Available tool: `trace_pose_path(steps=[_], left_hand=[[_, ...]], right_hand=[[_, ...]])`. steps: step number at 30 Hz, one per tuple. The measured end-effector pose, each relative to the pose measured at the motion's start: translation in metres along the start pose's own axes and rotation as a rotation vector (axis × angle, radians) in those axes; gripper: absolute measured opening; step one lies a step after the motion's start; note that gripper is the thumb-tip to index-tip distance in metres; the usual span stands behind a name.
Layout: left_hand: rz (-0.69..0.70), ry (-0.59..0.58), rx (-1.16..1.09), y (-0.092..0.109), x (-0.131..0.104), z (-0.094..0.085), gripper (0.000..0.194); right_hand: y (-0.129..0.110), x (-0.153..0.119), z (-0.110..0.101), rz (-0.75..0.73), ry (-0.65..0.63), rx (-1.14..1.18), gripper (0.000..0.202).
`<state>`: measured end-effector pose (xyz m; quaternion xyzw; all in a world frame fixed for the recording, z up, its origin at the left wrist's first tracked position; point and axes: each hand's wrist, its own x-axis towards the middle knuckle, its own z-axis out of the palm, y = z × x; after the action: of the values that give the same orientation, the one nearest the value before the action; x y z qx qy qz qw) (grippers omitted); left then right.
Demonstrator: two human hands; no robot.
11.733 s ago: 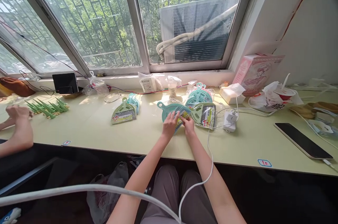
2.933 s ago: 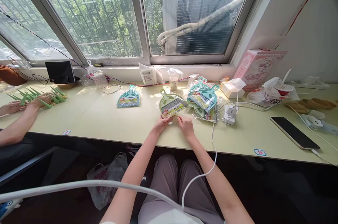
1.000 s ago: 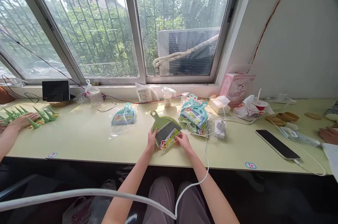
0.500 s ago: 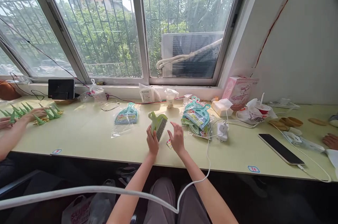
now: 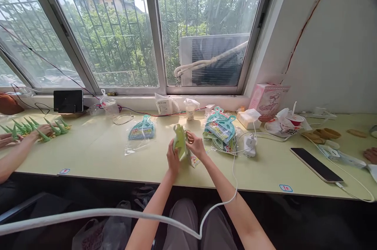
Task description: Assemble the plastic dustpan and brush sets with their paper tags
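My left hand (image 5: 173, 155) is wrapped round a small green hand brush (image 5: 179, 140), held upright just above the table's front part. Its smooth green side now faces left and toward me, and the bristles are mostly hidden. My right hand (image 5: 194, 144) has its fingers closed at the right edge of the brush, partly hidden behind it. A printed card (image 5: 194, 159) lies on the table under my right hand. To the left lies a bagged blue-green dustpan (image 5: 141, 129). Close by on the right is a pile of bagged dustpan sets (image 5: 220, 128).
A white power strip (image 5: 249, 146) with cables stands right of the pile, and a white cable (image 5: 235, 171) hangs across my right arm. Farther right is a phone (image 5: 316, 164). A cup (image 5: 190, 111) stands behind. At left, another person's hand (image 5: 44, 129) is among green cones (image 5: 57, 127).
The brush has turned so its bristles no longer face into view, and it moved slightly right. My right hand went from open beside it to closed at its edge.
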<state>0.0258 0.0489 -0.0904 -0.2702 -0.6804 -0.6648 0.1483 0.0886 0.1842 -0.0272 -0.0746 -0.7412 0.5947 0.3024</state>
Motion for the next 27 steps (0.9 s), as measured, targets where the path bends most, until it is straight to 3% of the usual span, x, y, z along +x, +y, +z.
trace_pose_path(steps=[2,4,7,9,11,15,17,19,23,27], left_hand=[[-0.144,0.239,-0.013,-0.002,0.008,-0.005,0.050],[-0.297,0.464,0.009,-0.009,0.017,-0.013,0.047],[-0.461,0.580,0.015,-0.024,0.026,-0.021,0.040],[-0.547,0.544,-0.026,-0.033,0.028,-0.022,0.035],[-0.597,0.439,-0.075,-0.039,0.029,-0.021,0.031],[-0.545,0.208,-0.052,-0.041,0.027,-0.016,0.015],[-0.523,0.160,-0.042,-0.039,0.027,-0.013,0.012],[-0.530,0.136,-0.052,-0.037,0.027,-0.012,0.018],[-0.486,0.109,0.002,-0.030,0.030,-0.012,0.022],[-0.324,0.142,0.313,-0.028,0.034,-0.015,0.030]], right_hand=[[-0.006,0.002,-0.022,0.087,0.018,0.099,0.066],[-0.016,0.001,-0.048,0.065,0.137,0.053,0.064],[-0.035,-0.003,-0.085,-0.124,0.381,-0.345,0.051],[-0.041,-0.005,-0.104,-0.197,0.436,-0.591,0.035],[-0.035,-0.006,-0.113,-0.212,0.376,-0.758,0.024],[0.013,-0.016,-0.108,-0.176,0.225,-0.942,0.020],[0.040,-0.026,-0.101,-0.161,0.146,-0.957,0.023],[0.056,-0.034,-0.097,-0.181,0.174,-0.963,0.024],[0.051,-0.040,-0.107,-0.176,0.301,-1.042,0.034],[0.041,-0.049,-0.133,-0.014,0.208,-1.277,0.025]])
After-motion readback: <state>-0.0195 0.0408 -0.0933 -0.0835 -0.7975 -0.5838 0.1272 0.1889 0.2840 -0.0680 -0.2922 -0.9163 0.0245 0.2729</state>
